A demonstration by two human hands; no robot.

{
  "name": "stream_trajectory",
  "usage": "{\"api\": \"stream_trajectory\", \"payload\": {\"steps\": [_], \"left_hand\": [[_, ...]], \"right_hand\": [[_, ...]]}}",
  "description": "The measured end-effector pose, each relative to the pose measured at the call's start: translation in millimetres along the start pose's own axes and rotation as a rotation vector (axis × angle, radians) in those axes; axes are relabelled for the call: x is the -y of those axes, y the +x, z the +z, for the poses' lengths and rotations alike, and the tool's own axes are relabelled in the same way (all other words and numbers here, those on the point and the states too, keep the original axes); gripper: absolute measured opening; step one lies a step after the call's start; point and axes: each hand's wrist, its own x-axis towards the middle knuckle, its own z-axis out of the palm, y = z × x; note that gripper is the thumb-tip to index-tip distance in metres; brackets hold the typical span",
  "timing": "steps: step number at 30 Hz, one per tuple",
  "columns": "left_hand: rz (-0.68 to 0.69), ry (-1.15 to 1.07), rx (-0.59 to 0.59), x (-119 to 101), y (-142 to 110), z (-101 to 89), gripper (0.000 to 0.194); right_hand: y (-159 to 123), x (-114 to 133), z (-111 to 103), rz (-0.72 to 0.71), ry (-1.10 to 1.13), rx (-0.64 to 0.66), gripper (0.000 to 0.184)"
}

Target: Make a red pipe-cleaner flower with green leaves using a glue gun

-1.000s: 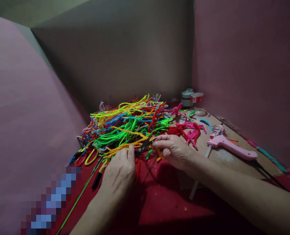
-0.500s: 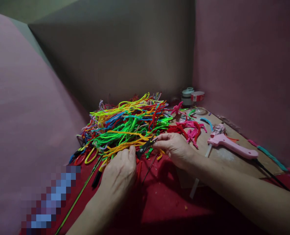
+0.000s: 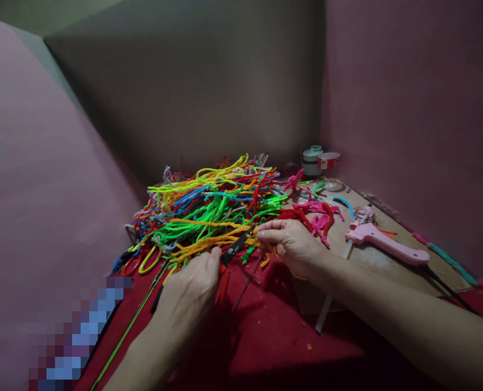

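Observation:
My left hand (image 3: 194, 282) is closed around scissors (image 3: 235, 251) with dark blades and what look like red handles, mostly hidden by the palm. The blades point up and right toward my right hand (image 3: 292, 244). There, thumb and fingers pinch an orange pipe cleaner (image 3: 273, 250) close to the scissor tips; whether the blades touch it I cannot tell. Several more orange pipe cleaners (image 3: 208, 240) stretch leftward beneath the hands. Behind them lies a large heap of pipe cleaners (image 3: 212, 203) in green, yellow, blue and red.
At right, a pink glue gun (image 3: 388, 244) rests on a brown board (image 3: 412, 277), its glue stick (image 3: 326, 312) jutting forward. Pink and red twisted pieces (image 3: 320, 214) lie nearby. A jar (image 3: 312, 160) and a tape roll (image 3: 330, 160) stand behind. Yellow handles (image 3: 149, 262) lie left on red cloth (image 3: 265, 336).
My left hand has shifted slightly left and down with the scissors, whose blades look closer together. The right hand stays nearly in place, an orange end now showing below its fingers.

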Motion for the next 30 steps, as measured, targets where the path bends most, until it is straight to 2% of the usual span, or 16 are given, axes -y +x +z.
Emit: {"api": "stream_trajectory", "payload": {"steps": [2,4,9,13,15,17,19,21,23,24,27,30], "left_hand": [[0.065,-0.066,-0.003,13.0,-6.9,3.8,0.042],[0.108,-0.141,0.072,25.9,-13.0,9.3,0.04],[0.006,-0.306,0.296,45.8,-17.6,24.5,0.031],[-0.029,-0.378,0.373,47.5,-14.1,21.1,0.031],[-0.076,-0.395,0.325,43.3,-9.4,14.5,0.021],[-0.174,-0.529,0.189,35.7,-1.1,8.7,0.021],[-0.222,-0.964,0.134,26.0,10.3,6.2,0.027],[-0.319,-1.505,0.163,17.0,22.7,7.2,0.034],[-0.377,-1.907,0.066,11.0,33.7,9.3,0.032],[-0.395,-2.016,0.009,9.5,38.0,10.1,0.029],[-0.407,-2.107,-0.12,9.3,45.8,9.6,0.024],[-0.417,-2.052,-0.252,12.7,48.7,6.8,0.022]], "right_hand": [[3.3,2.6,-3.5,0.034,0.061,-0.018,0.011],[5.0,6.9,-5.7,0.076,0.114,-0.056,0.011],[4.0,13.6,-5.7,0.109,0.158,-0.085,0.012],[3.9,9.0,-4.8,0.049,0.121,-0.016,0.014],[2.2,6.8,-3.6,-0.04,0.03,0.049,0.014],[-2.2,6.3,-1.2,-0.14,-0.111,0.092,0.011],[-8.5,6.8,2.0,-0.221,-0.272,0.1,0.007],[-14.3,6.9,4.6,-0.315,-0.427,0.112,0.002],[-17.9,5.6,5.7,-0.435,-0.587,0.147,0.005],[-18.7,4.4,5.6,-0.491,-0.659,0.165,0.007],[-17.7,-0.1,3.8,-0.526,-0.813,0.177,0.008],[-14.2,-3.7,2.1,-0.375,-0.906,0.158,0.011]]}}
